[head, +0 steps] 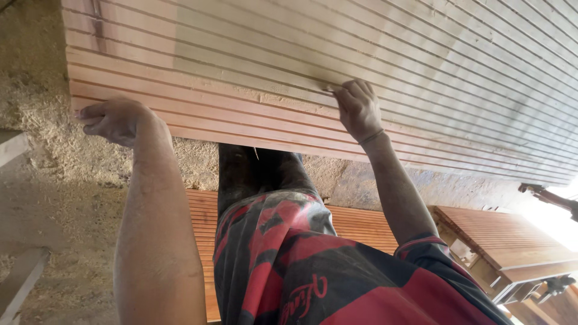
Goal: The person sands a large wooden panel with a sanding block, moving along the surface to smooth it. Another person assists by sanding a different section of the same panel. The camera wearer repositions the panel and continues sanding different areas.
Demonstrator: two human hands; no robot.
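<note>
Hard daylight from the right, softer shade on the left

Glare blows out the right edge and washes the grooved wooden panel (pixel 373 66) pale; its left end sits in warmer shade. Wide-angle stretch bends the edges, and the near forearm and shirt look soft.

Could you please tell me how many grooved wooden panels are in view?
3: big panel under both hands, second panel on the floor behind the legs, third panel at right. Others may be hidden.

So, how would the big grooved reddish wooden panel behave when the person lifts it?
The big grooved reddish wooden panel probably stays stiff: its long grooves look straight. It seems heavy and awkward, since both hands, left and right, grip its edge. Sawdust may make it slippery.
</note>
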